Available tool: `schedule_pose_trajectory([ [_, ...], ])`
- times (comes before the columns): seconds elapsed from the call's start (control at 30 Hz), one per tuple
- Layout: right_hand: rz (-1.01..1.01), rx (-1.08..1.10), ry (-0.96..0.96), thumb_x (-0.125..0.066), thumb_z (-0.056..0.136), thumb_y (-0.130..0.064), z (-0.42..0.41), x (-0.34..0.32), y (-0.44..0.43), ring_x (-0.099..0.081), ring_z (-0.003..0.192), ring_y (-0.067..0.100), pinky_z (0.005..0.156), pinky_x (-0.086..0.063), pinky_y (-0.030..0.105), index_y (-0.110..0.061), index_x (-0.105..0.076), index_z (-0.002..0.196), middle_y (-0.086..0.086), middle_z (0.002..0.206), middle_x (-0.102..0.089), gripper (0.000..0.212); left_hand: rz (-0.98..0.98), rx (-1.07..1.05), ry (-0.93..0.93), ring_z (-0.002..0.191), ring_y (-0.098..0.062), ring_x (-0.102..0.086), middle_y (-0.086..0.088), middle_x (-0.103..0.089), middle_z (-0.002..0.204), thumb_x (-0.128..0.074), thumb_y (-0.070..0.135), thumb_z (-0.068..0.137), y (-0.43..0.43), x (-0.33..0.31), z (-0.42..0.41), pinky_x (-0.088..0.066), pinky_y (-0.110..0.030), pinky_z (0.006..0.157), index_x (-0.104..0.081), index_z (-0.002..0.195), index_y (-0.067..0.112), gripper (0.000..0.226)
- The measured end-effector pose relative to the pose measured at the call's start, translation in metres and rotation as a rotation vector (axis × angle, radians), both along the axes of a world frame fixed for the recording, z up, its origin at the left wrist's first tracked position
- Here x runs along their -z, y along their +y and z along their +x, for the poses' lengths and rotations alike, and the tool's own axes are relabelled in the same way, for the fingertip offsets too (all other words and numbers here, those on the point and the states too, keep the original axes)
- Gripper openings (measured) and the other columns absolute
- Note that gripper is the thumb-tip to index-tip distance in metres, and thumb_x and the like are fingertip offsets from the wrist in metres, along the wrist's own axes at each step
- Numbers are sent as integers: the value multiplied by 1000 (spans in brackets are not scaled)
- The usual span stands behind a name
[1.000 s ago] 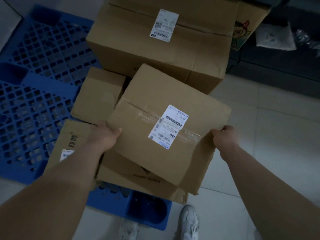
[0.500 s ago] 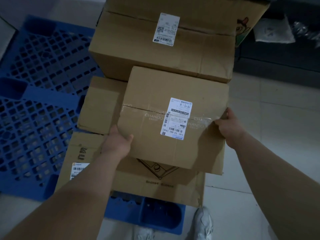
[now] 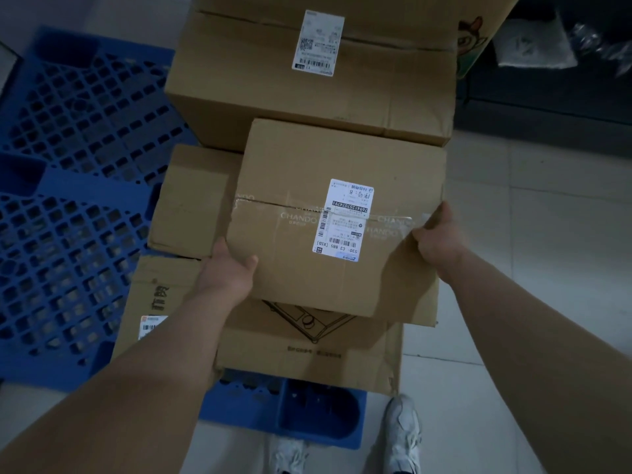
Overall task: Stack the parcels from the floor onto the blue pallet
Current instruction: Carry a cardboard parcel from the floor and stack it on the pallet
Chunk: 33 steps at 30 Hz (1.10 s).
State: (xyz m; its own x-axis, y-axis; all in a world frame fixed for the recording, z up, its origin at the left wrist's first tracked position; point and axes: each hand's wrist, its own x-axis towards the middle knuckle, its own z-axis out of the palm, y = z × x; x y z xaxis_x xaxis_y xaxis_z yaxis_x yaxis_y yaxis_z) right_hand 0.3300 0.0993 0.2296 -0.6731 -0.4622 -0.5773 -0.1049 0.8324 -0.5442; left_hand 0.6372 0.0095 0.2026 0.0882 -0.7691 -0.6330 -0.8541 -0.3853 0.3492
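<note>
A brown cardboard parcel (image 3: 297,268) with a white shipping label and clear printed tape lies level between my hands. My left hand (image 3: 227,271) grips its near left corner, thumb on top. My right hand (image 3: 436,236) grips its right edge. The parcel sits over a flat carton (image 3: 307,350) printed with a line drawing, which lies on the blue pallet (image 3: 68,234). A small box (image 3: 191,203) is just to its left and a large carton (image 3: 307,87) with its own label stands behind it. I cannot tell whether the held parcel rests on the flat carton.
The pallet's open grid stretches to the left. Pale floor tiles (image 3: 547,268) lie to the right. A dark shelf with a white bag (image 3: 533,46) is at the back right. My white shoes (image 3: 403,436) stand at the pallet's near corner.
The parcel has turned from a tilted diagonal to square with the stack and moved forward over the flat carton. Both hands kept their grip on it.
</note>
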Motion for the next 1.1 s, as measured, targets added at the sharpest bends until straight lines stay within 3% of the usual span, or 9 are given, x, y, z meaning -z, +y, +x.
schedule_pose_trajectory([
  [0.07, 32, -21, 25, -59, 88, -9, 4, -7, 5, -54, 115, 35, 90, -47, 38, -16, -38, 135, 14, 131, -54, 51, -7, 33, -52, 122, -35, -50, -15, -45, 141, -52, 45, 91, 1, -7, -2, -45, -44, 99, -22, 148, 21, 69],
  [0.17, 49, -60, 65, -58, 92, -15, 15, -28, 17, -50, 122, 35, 96, -45, 39, -14, -31, 145, 15, 141, -45, 60, -58, 87, -118, 123, -37, -45, -18, -42, 139, -51, 44, 92, 4, -27, -9, -45, -46, 98, -28, 144, 14, 64],
  [0.3, 10, -86, 129, -56, 94, -25, 36, -81, 41, -48, 125, 33, 104, -43, 39, -17, -31, 149, 14, 147, -39, 60, -109, 155, -49, 120, -34, -50, -14, -48, 136, -49, 43, 91, 8, -77, -27, -46, -46, 98, -34, 142, 15, 60],
  [0.5, -69, -115, 183, -59, 93, -33, 59, -196, 94, -35, 138, 24, 112, -30, 34, -18, -32, 149, 7, 152, -36, 64, -247, 419, 70, 115, -34, -53, -14, -54, 127, -53, 36, 90, 31, -206, -71, -47, -44, 95, -47, 130, 11, 48],
  [0.6, -109, -90, 231, -57, 94, -34, 59, -261, 131, -31, 141, 23, 114, -26, 34, -20, -30, 150, 6, 153, -34, 64, -275, 532, 119, 117, -31, -53, -10, -53, 131, -51, 40, 92, 59, -271, -92, -46, -38, 95, -45, 134, 13, 50],
  [0.7, -144, -21, 302, -58, 94, -32, 52, -321, 178, -34, 138, 23, 112, -28, 33, -19, -33, 148, 7, 150, -39, 62, -295, 634, 179, 124, -29, -49, -8, -49, 138, -50, 41, 94, 95, -325, -114, -42, -35, 98, -41, 140, 15, 54],
  [0.8, -156, 91, 350, -60, 92, -33, 41, -368, 235, -37, 136, 24, 112, -29, 32, -17, -36, 147, 8, 148, -41, 62, -280, 723, 255, 127, -29, -48, -8, -48, 141, -51, 40, 93, 137, -367, -140, -41, -41, 103, -39, 143, 15, 57],
  [1.1, -79, 453, 438, -56, 92, -42, 14, -458, 454, -37, 137, 20, 114, -31, 39, -20, -40, 145, 1, 147, -44, 60, -254, 1063, 396, 128, -27, -47, -10, -48, 141, -54, 37, 93, 330, -468, -251, -39, -36, 105, -40, 141, 12, 57],
])
